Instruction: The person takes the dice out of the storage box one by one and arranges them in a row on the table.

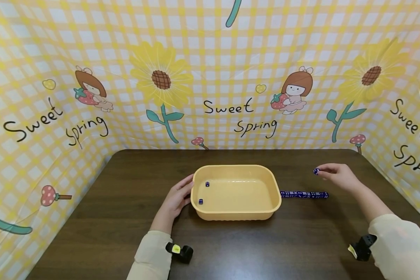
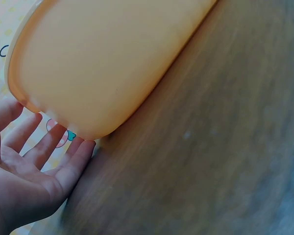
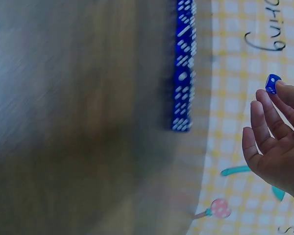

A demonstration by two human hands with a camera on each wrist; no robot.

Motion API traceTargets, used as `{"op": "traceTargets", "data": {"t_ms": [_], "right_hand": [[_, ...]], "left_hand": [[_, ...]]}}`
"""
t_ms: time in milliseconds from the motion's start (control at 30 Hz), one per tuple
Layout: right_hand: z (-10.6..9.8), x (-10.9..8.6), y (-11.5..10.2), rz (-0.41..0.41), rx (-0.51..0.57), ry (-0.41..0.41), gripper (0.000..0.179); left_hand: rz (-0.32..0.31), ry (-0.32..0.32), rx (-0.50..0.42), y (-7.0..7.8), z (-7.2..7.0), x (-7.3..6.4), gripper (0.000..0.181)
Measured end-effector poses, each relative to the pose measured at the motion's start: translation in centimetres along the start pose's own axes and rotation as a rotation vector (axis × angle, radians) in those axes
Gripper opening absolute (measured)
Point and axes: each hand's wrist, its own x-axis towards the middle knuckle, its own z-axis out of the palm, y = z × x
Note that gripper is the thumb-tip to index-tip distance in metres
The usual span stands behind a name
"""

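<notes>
Between thumb and fingertip, my right hand (image 1: 337,175) pinches a blue die (image 3: 272,83) with white dots, held up to the right of the tub. A straight row of blue dice (image 1: 304,194) runs along the table from the right side of the yellow tub (image 1: 236,216). Inside the tub, near its left end, lie two dice, one die (image 1: 207,184) farther back and another die (image 1: 201,202) nearer the front. My left hand (image 1: 177,196) rests its fingertips against the tub's left wall, the fingers (image 2: 48,147) spread and fairly straight in the left wrist view.
The dark wooden table (image 1: 126,217) extends around the tub on all sides. A yellow checked cloth (image 1: 224,58) with printed flowers and figures hangs behind it and at both sides. Black wrist cameras sit on both sleeves, such as the left camera (image 1: 183,252).
</notes>
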Motion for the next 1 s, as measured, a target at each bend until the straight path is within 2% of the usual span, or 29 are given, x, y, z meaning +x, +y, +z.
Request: {"op": "traceTargets", "data": {"t_ms": [333,600,767,1000], "right_hand": [[0.2,-2.0,3.6,0.088,0.016,0.035,0.033],[0.5,-3.0,5.4,0.158,0.082,0.053,0.036],[0.7,-3.6,6.0,0.166,0.093,0.050,0.033],[1.0,-3.8,6.4,0.156,0.027,0.034,0.030]], "left_hand": [[-0.009,-0.006,-0.003,0.0,0.0,0.0,0.042],[-0.007,-0.005,0.007,0.2,0.1,0.0,0.043],[-0.014,-0.002,0.010,0.3,0.1,0.0,0.042],[-0.017,-0.001,0.009,0.2,0.0,-0.1,0.044]]}}
